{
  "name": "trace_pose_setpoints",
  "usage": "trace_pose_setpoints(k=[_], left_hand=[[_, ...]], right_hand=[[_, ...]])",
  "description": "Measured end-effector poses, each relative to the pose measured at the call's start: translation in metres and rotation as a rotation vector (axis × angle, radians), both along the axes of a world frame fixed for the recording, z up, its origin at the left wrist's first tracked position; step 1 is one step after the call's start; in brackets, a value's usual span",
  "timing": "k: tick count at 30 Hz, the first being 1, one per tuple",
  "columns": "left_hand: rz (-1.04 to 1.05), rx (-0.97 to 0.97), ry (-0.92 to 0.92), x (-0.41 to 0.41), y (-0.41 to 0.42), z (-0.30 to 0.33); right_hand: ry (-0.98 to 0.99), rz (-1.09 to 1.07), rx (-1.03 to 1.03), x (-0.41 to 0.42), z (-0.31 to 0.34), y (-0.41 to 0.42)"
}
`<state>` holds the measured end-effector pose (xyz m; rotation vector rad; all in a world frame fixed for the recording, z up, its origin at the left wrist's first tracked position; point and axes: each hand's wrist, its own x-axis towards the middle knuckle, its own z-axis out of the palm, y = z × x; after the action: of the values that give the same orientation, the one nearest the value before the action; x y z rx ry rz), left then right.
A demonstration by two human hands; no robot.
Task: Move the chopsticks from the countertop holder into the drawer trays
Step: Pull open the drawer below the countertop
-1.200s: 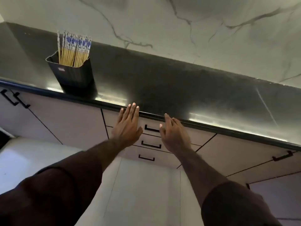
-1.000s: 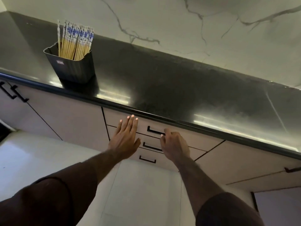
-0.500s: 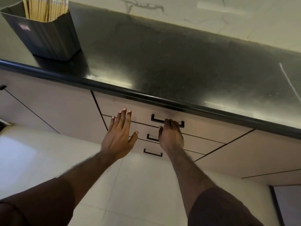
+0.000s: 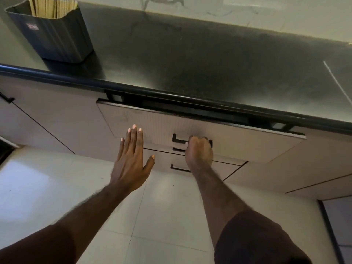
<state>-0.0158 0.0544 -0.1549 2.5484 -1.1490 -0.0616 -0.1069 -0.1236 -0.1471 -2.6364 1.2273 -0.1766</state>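
Observation:
A dark ribbed holder point(image 4: 55, 37) stands on the black countertop point(image 4: 200, 60) at the far left, with several bamboo chopsticks point(image 4: 53, 6) upright in it, their tops cut off by the frame. Below the counter edge the top drawer point(image 4: 152, 122) is pulled out a little, showing a dark gap; its inside is hidden. My right hand point(image 4: 199, 151) is closed around the drawer's black handle point(image 4: 176, 139). My left hand point(image 4: 131, 159) hovers flat with fingers spread, just left of the handle, in front of the drawer face, holding nothing.
Two more drawers with black handles point(image 4: 179, 168) sit below the top one. Beige cabinet doors point(image 4: 47, 115) flank the drawers. A pale tiled floor point(image 4: 162, 216) lies underneath. A marble wall point(image 4: 266, 12) backs the counter.
My right hand has closed on the top drawer's handle and the drawer has come out slightly. My left hand stayed open beside it. The view tilted down and closer.

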Motion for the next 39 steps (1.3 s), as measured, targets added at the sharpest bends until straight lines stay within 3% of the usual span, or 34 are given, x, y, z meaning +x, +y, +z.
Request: trace_pose_setpoints(k=[12, 24, 39], left_hand=[[-0.003, -0.193, -0.018, -0.070, 0.074, 0.017], [-0.042, -0.180, -0.036, -0.141, 0.185, 0.024], [-0.049, -0.191, -0.020, -0.198, 0.221, 0.033]], right_hand=[[-0.024, 0.020, 0.024, -0.097, -0.004, 0.115], [-0.036, -0.073, 0.198, -0.175, 0.002, 0.206], [-0.039, -0.061, 0.248, -0.230, 0.007, 0.269]])
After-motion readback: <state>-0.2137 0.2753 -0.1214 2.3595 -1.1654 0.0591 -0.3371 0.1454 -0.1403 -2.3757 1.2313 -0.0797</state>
